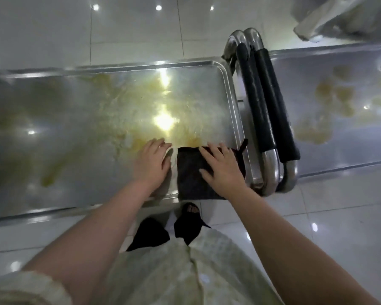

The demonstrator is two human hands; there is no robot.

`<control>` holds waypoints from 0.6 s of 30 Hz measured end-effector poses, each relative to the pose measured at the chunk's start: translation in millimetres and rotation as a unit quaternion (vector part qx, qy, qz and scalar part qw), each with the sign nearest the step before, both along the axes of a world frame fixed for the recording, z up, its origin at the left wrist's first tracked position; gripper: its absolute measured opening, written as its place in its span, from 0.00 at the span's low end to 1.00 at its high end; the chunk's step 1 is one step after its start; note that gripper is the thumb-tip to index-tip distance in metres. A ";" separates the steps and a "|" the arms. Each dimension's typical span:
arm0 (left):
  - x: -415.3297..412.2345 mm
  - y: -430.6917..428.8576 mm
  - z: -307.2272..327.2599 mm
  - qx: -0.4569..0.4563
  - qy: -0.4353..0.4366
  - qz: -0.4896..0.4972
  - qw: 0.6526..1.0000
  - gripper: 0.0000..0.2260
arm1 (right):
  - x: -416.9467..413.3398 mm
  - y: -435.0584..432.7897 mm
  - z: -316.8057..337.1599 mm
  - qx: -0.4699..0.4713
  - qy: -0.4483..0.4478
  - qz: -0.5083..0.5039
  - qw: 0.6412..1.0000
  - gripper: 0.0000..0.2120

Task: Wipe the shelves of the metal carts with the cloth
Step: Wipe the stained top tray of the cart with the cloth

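A steel cart's top shelf (53, 111) lies below me, smeared with yellowish residue around its middle. A dark grey cloth (188, 172) lies flat at the shelf's near right corner and hangs a little over the front rim. My right hand (221, 167) presses on the cloth with fingers spread flat. My left hand (152, 162) rests palm down on the bare metal just left of the cloth, fingers straight. A second cart's shelf (330, 111) on the right carries yellowish blotches.
Two steel cart handles with black foam sleeves (266, 106) stand between the two shelves. Glossy white floor tiles surround the carts. My sandalled foot (190, 211) stands just below the front rim. A pale bundle (339, 16) lies at the top right.
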State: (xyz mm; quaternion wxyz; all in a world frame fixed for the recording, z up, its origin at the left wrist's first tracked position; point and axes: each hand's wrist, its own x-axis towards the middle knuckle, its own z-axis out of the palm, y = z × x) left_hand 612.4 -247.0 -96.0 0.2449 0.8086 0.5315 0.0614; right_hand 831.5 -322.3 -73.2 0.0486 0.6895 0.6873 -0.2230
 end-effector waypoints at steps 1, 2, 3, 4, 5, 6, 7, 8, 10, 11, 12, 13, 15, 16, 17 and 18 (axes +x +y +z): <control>-12.9 -1.9 -4.9 0.002 0.019 0.008 1.000 0.19 | -5.0 -8.8 -7.0 -0.003 -0.009 0.007 1.000 0.31; -25.7 -2.5 -8.7 0.006 0.037 0.016 0.999 0.20 | -10.3 -15.5 -14.0 -0.008 -0.020 0.007 1.000 0.33; -37.5 -1.8 -11.2 0.011 0.059 0.022 0.998 0.21 | -16.3 -19.6 -21.0 -0.013 -0.028 -0.001 1.000 0.33; -47.8 -0.5 -12.8 0.015 0.083 0.021 0.996 0.22 | -22.9 -21.3 -27.2 -0.016 -0.033 -0.014 0.999 0.34; -56.5 1.8 -13.6 0.018 0.109 0.015 0.994 0.24 | -29.4 -20.7 -32.7 -0.016 -0.038 -0.027 0.999 0.34; -63.5 5.1 -14.9 0.020 0.134 0.006 0.991 0.26 | -35.4 -19.3 -37.0 -0.015 -0.045 -0.039 0.998 0.34; -68.4 8.8 -16.0 0.022 0.153 0.000 0.988 0.27 | -39.9 -17.3 -40.4 -0.014 -0.054 -0.047 0.997 0.34; -72.1 12.4 -17.2 0.023 0.164 -0.002 0.986 0.28 | -41.8 -15.9 -43.3 -0.010 -0.065 -0.050 0.997 0.34; -76.4 18.9 -19.9 0.026 0.173 -0.003 0.985 0.28 | -33.5 -11.0 -47.6 -0.001 -0.083 -0.045 0.996 0.34; -77.4 20.8 -21.5 0.026 0.172 -0.003 0.985 0.28 | -23.3 -6.4 -48.4 0.002 -0.092 -0.044 0.995 0.33; -78.1 21.7 -23.2 0.023 0.171 -0.004 0.985 0.28 | -11.3 -0.8 -48.5 0.004 -0.102 -0.048 0.994 0.33; -78.7 22.3 -24.7 0.019 0.169 -0.004 0.985 0.29 | 0.4 4.9 -47.7 0.003 -0.112 -0.057 0.992 0.32; -79.3 22.6 -27.9 0.017 0.165 -0.003 0.986 0.29 | 16.0 12.0 -46.4 0.007 -0.135 -0.077 0.988 0.33; -79.8 22.9 -29.0 0.018 0.166 -0.004 0.986 0.29 | 16.2 13.2 -46.7 0.009 -0.145 -0.086 0.986 0.33; -80.4 23.4 -29.8 0.018 0.167 -0.005 0.986 0.28 | 10.2 13.9 -47.4 0.011 -0.152 -0.095 0.984 0.33; -81.0 23.9 -30.7 0.018 0.167 -0.005 0.986 0.28 | -2.0 15.5 -47.9 0.014 -0.149 -0.101 0.984 0.34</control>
